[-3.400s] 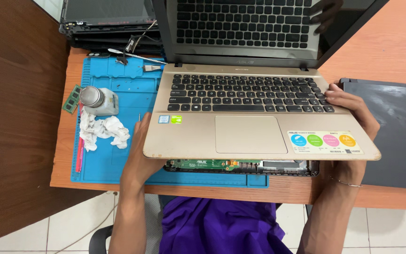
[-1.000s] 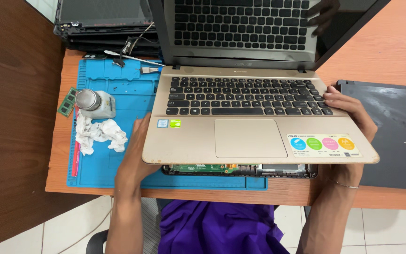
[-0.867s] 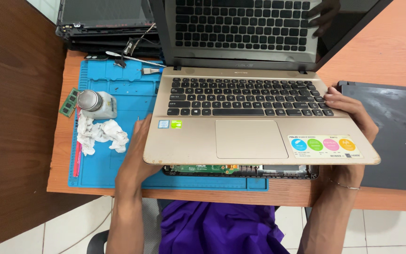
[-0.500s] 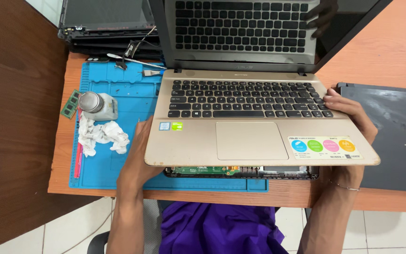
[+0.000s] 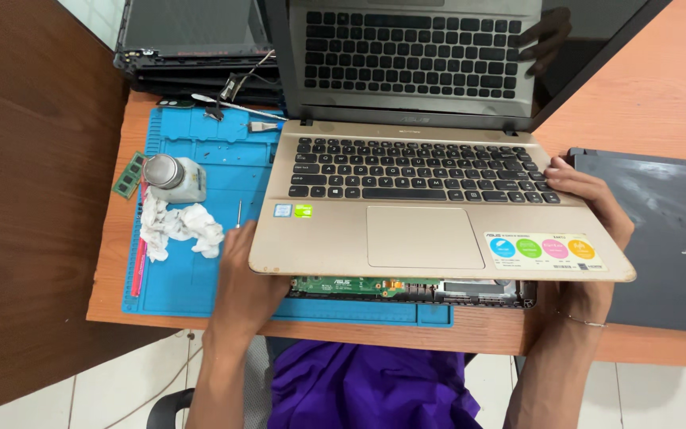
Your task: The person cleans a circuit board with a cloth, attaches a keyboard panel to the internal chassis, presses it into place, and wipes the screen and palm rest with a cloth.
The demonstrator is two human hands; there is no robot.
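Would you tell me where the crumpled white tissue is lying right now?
In the head view, the crumpled white tissue lies on the blue mat, left of the gold laptop, below the small bottle.

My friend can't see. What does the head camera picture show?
Two hands, left and right, lift a gold laptop top off its base on a blue mat. Crumpled tissue and a small bottle lie nearby.

- Left of gold laptop top case (image 5: 426,214): bare strip of blue mat (image 5: 200,278), open for a hand.
- Strip is hemmed on the left by crumpled tissue (image 5: 176,230), small bottle (image 5: 172,173), thin screwdriver (image 5: 238,214).
- Far mat edge blocked by tweezers (image 5: 232,105) and stacked dark laptops (image 5: 192,48).
- Right side: closed grey laptop (image 5: 668,238) sits just beside right hand (image 5: 589,206), tight gap.
- Front: exposed circuit board (image 5: 359,284) under the lifted case, left hand (image 5: 248,278) at its corner.
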